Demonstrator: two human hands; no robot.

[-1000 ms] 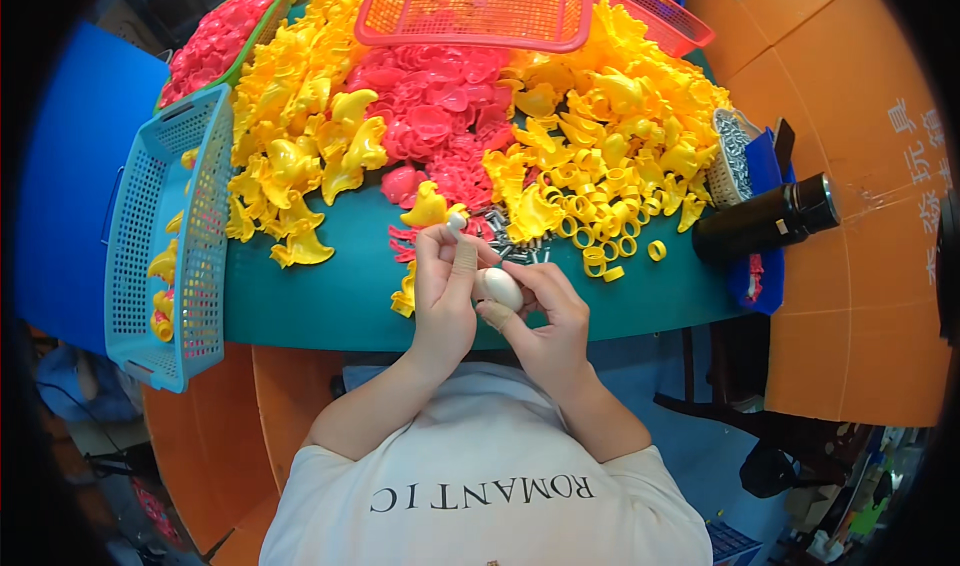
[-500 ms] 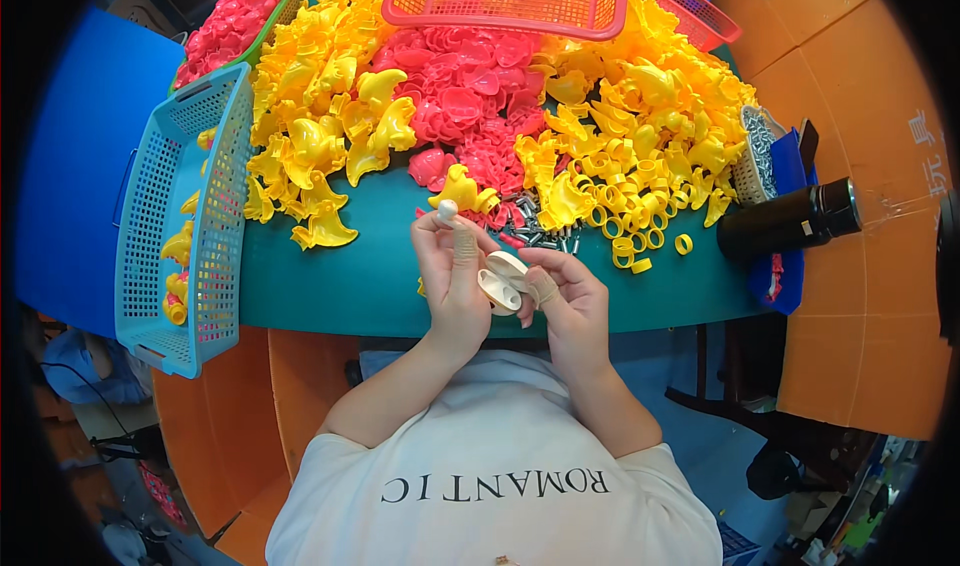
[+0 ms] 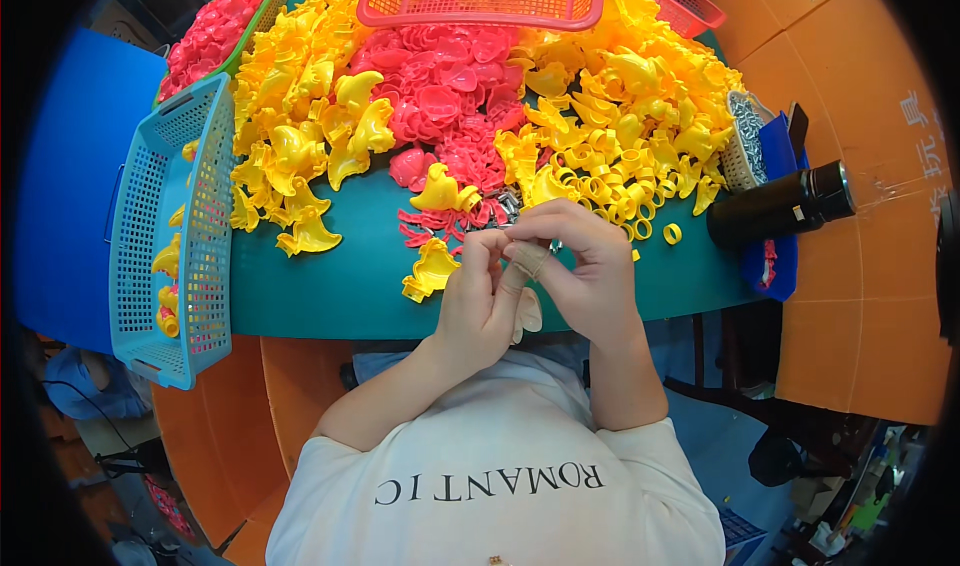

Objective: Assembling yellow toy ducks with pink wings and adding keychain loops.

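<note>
My left hand [image 3: 481,301] and my right hand [image 3: 586,266] meet over the near edge of the table, thumbs and fingertips pinched together. A tan bandage wraps the right thumb. Whatever lies between the fingertips is hidden. A white earbud case [image 3: 528,314] shows partly beside the left palm, below the right thumb, and seems held by the left hand's curled fingers. Just left of the hands lies a yellow curved plastic shell [image 3: 431,269]. Thin pink plastic pieces [image 3: 425,228] and small metal pins lie beyond the fingers.
Heaps of yellow shells [image 3: 290,86] and pink cups [image 3: 440,76] cover the green table [image 3: 330,301], with yellow rings [image 3: 635,201] to the right. A blue basket [image 3: 205,306] stands left, a red basket [image 3: 480,16] at the back. A black bottle [image 3: 775,206] lies right, near a screw basket [image 3: 740,161].
My hands have come together at the fingertips. The earbud that my left hand held up is no longer visible. The case has moved lower, now mostly covered. The view has shifted slightly.
</note>
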